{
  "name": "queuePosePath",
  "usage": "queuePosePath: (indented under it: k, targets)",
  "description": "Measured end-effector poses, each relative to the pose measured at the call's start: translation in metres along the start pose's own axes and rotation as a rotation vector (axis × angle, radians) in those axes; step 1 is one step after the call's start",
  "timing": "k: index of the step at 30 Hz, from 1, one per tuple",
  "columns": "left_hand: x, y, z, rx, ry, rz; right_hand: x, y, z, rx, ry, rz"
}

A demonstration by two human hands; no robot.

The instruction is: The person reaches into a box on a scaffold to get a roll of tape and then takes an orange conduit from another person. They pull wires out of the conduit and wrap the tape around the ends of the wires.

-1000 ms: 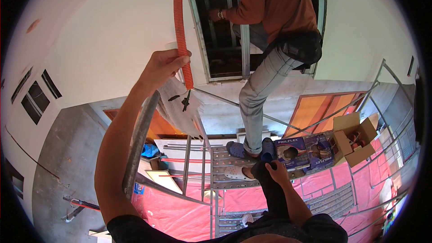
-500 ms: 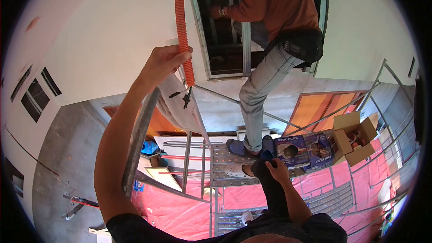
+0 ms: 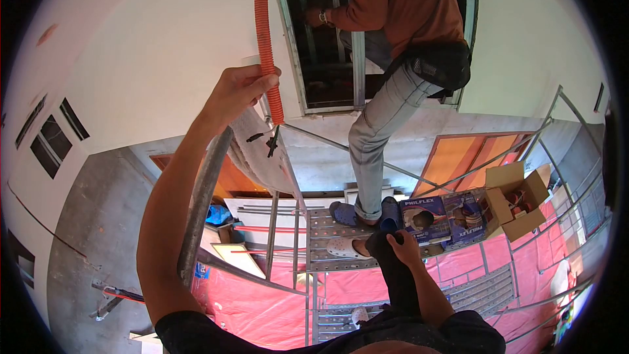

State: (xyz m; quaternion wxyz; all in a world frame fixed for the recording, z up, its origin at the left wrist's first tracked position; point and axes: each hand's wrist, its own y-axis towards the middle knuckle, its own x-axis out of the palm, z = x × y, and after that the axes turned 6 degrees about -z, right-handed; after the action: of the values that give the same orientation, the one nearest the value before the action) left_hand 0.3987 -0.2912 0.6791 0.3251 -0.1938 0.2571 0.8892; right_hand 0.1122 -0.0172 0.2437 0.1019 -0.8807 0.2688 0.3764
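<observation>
My left hand (image 3: 251, 88) is raised and closed around an orange corrugated conduit (image 3: 265, 33), a little above its lower end. The conduit runs up out of view along the wall. Dark wire ends (image 3: 273, 144) hang just below its opening. Low down, my right hand (image 3: 405, 249) rests by my bent knee with the fingers curled. A small round blue thing (image 3: 388, 225) shows at its fingertips; I cannot tell what kind it is. A co-worker (image 3: 413, 19) in a rust-coloured top sits in the wall opening, one leg down to the platform, an arm reaching inside.
Two PHILFLEX boxes (image 3: 424, 220) and an opened cardboard box (image 3: 516, 202) stand on the perforated scaffold platform (image 3: 321, 242). A thick metal scaffold tube (image 3: 203, 203) passes beside my left arm. Thinner braces (image 3: 400, 172) cross ahead. Pink sheeting (image 3: 249, 311) lies below.
</observation>
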Motion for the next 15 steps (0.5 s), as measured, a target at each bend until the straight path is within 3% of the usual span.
queuePosePath:
  k: [15]
  targets:
    - [-0.0002, 0.0007, -0.0014, -0.016, 0.008, 0.006, -0.002, -0.0011, -0.0032, 0.014, 0.018, -0.011]
